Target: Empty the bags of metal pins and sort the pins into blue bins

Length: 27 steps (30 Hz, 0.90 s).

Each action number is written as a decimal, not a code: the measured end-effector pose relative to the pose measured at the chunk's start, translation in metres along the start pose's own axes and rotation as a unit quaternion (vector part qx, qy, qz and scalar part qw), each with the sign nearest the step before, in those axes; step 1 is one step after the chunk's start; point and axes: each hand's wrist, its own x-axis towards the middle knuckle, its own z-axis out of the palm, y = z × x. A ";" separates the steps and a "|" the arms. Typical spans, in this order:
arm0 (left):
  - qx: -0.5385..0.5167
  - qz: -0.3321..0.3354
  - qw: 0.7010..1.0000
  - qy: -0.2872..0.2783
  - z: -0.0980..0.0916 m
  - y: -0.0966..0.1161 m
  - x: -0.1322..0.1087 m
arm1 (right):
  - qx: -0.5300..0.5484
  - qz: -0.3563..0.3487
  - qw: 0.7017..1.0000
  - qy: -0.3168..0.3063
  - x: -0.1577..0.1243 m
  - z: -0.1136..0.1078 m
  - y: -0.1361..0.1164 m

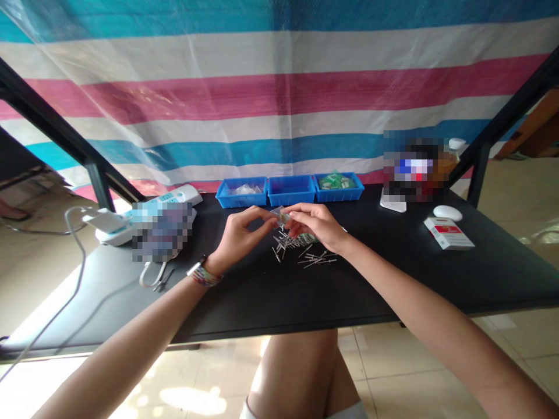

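A small clear plastic bag (280, 215) is pinched between my two hands above the middle of the black table. My left hand (243, 234) grips its left side with thumb and forefinger. On the other side, the closed fingers of my right hand (315, 223) hold it; what lies inside is too small to name. Thin metal pins (317, 258) are scattered on the table just below and nearer me. Behind my hands stand a blue bin with clear bags (242, 199), a blue bin with nothing visible in it (292, 201) and a blue bin with green pieces (339, 198).
A power strip (181, 198) with a white cable stands at the left, near small scissors (163, 280). At the right are a red and white box (448, 234), a white mouse (448, 213) and a bottle. Striped sheeting hangs behind.
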 end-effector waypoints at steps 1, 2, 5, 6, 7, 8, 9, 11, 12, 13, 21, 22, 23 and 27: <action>-0.033 -0.048 0.998 0.009 0.001 0.000 0.000 | -0.049 -0.042 0.998 0.021 -0.001 0.000 0.000; -0.063 -0.088 0.994 0.013 0.003 -0.001 0.000 | -0.111 -0.096 0.988 0.047 -0.003 0.000 0.000; -0.134 -0.151 0.979 0.025 0.005 -0.004 0.002 | -0.328 -0.260 0.902 0.104 -0.008 0.002 -0.002; -0.152 -0.161 0.975 0.023 0.005 -0.005 0.002 | -0.386 -0.295 0.868 0.108 -0.010 0.003 -0.002; -0.166 -0.169 0.971 0.018 0.005 -0.005 0.002 | -0.428 -0.318 0.839 0.106 -0.011 0.004 -0.003; -0.178 -0.173 0.969 0.011 0.005 -0.006 0.003 | -0.453 -0.332 0.821 0.102 -0.012 0.006 -0.003; -0.185 -0.175 0.967 0.001 0.005 -0.006 0.003 | -0.464 -0.340 0.812 0.098 -0.012 0.007 -0.003; -0.189 -0.169 0.967 -0.021 0.004 -0.005 0.002 | -0.446 -0.341 0.822 0.097 -0.011 0.008 -0.002; -0.186 -0.160 0.969 -0.031 0.003 -0.004 0.001 | -0.422 -0.332 0.838 0.100 -0.010 0.009 -0.001; -0.179 -0.148 0.972 -0.038 0.002 -0.004 0.001 | -0.389 -0.314 0.860 0.107 -0.008 0.008 0.000; 0.148 0.122 0.981 0.007 -0.004 -0.009 -0.002 | -0.023 -0.014 0.998 0.054 0.002 0.001 0.000; 0.168 0.136 0.976 0.010 -0.005 -0.009 -0.002 | -0.007 0.002 0.999 0.033 0.002 0.001 -0.003; 0.178 0.145 0.973 0.012 -0.005 -0.009 -0.002 | 0.001 0.012 1.000 0.009 0.001 0.001 -0.005; 0.141 0.102 0.984 0.036 -0.006 -0.010 -0.001 | -0.055 0.006 0.997 -0.044 -0.003 -0.006 -0.017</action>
